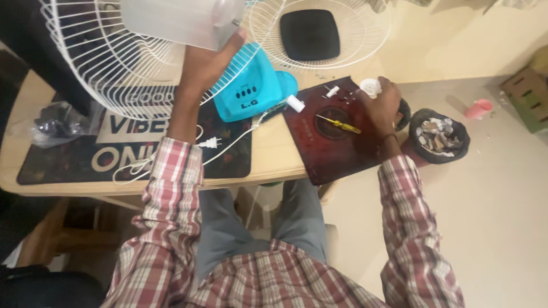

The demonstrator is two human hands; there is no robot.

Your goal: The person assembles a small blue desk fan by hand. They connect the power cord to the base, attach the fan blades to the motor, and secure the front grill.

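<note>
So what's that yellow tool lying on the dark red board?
It looks like a small screwdriver: a yellow, plastic-looking handle and a thin metal shaft. It lies flat and slanted on the dark red board, over the round mark at its middle. Nothing holds it; the right hand is just beside its handle end.

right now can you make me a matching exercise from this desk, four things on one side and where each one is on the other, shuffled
Things:
1. yellow screwdriver
2. white plug
3. black pad
4. small white cap

Places:
A. inside the loose wire fan guard
B. under the right hand
C. lying on the dark red mat
D. on the black lettered mat, below the left hand

Pairs: 1-C, 2-D, 3-A, 4-B
</note>
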